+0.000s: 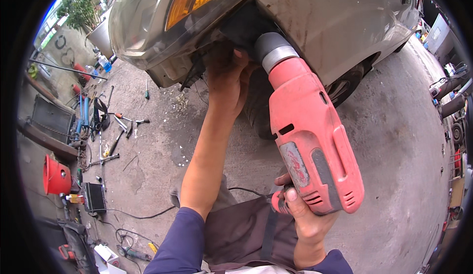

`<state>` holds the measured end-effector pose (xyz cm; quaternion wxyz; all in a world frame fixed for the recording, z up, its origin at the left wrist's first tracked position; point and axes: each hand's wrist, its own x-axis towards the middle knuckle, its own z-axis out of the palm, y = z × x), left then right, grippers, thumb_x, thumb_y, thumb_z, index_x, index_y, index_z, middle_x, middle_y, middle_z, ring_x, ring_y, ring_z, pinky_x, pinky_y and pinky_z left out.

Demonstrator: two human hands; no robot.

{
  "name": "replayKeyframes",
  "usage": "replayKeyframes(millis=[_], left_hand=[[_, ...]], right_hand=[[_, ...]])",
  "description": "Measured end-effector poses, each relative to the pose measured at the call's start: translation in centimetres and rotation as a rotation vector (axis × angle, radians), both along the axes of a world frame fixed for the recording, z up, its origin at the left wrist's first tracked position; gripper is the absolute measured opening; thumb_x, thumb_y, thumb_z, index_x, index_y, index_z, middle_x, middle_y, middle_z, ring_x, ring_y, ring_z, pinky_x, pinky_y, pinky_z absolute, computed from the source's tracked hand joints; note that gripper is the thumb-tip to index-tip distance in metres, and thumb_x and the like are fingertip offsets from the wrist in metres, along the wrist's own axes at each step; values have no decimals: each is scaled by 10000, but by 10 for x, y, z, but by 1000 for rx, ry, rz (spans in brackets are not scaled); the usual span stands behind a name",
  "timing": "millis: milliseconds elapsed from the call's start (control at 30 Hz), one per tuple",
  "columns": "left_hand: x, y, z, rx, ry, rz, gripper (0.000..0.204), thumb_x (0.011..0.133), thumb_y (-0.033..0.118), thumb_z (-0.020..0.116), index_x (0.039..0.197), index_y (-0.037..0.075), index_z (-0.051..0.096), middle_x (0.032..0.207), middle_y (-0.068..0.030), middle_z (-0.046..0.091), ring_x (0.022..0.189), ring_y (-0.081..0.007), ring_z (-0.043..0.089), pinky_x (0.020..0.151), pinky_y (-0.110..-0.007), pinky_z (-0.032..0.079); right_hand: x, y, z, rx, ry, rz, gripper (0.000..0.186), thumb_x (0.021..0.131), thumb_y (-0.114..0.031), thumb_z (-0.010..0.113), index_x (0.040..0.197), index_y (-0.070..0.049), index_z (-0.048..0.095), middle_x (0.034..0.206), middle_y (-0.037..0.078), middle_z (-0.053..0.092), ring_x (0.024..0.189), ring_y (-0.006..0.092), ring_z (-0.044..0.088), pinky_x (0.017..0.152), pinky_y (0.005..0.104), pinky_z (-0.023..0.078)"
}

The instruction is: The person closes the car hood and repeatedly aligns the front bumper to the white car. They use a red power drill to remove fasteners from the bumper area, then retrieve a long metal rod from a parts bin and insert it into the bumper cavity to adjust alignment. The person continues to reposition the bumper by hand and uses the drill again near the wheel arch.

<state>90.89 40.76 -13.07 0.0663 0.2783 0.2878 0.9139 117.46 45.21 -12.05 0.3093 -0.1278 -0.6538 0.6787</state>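
Observation:
My right hand (309, 221) is closed round the grip of a red corded power drill (308, 111). The drill's silver and black chuck (277, 50) points up into the dark gap under the car's fender; its tip is hidden in shadow. My left hand (227, 74) reaches into the same gap, left of the chuck and below the headlight (143, 22). Its thumb shows, but the other fingers are mostly hidden, so I cannot see what they touch. Front bodywork of the beige car (315, 32) stands over both hands, with the bumper absent at this corner.
On the concrete floor to the left lie several hand tools, a hammer (129, 127) and a cross-shaped wrench (102, 158) among them. A red bucket (55, 175) and a black battery-like box (93, 197) stand farther left. A black cable (143, 217) trails across the floor.

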Motion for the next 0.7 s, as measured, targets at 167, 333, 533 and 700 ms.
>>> replayKeyframes(millis=[167, 333, 533, 700], left_hand=[[-4, -10, -5, -118, 79, 67, 106, 951, 105, 580, 1050, 73, 560, 943, -6, 581, 866, -126, 595, 791, -330, 539], [-2, -5, -2, -93, 62, 22, 122, 953, 139, 580, 1055, 77, 555, 955, -20, 581, 881, -134, 598, 785, -327, 535], [4, -5, 1, -115, 13, 36, 145, 954, 170, 585, 1060, 76, 551, 958, -23, 579, 880, -144, 599, 786, -334, 527], [-3, -1, -4, -82, 44, 33, 141, 952, 181, 597, 1038, 81, 550, 923, -10, 575, 845, -127, 588, 779, -325, 525]], right_hand=[[-1, 0, 0, -27, -8, 68, 419, 766, -68, 708, 1124, 82, 551, 901, 170, 655, 754, 231, 654, 659, 329, 532], [11, 1, -3, -61, -22, 24, 499, 755, -95, 707, 1177, 87, 514, 906, 194, 640, 749, 252, 658, 651, 337, 535], [2, 5, -5, -187, 100, 9, 483, 742, -50, 696, 1171, 85, 522, 943, 179, 638, 759, 243, 653, 662, 339, 543], [5, 5, -3, -186, -8, 35, 508, 750, -112, 721, 1169, 86, 513, 912, 192, 635, 742, 254, 653, 642, 340, 542]])
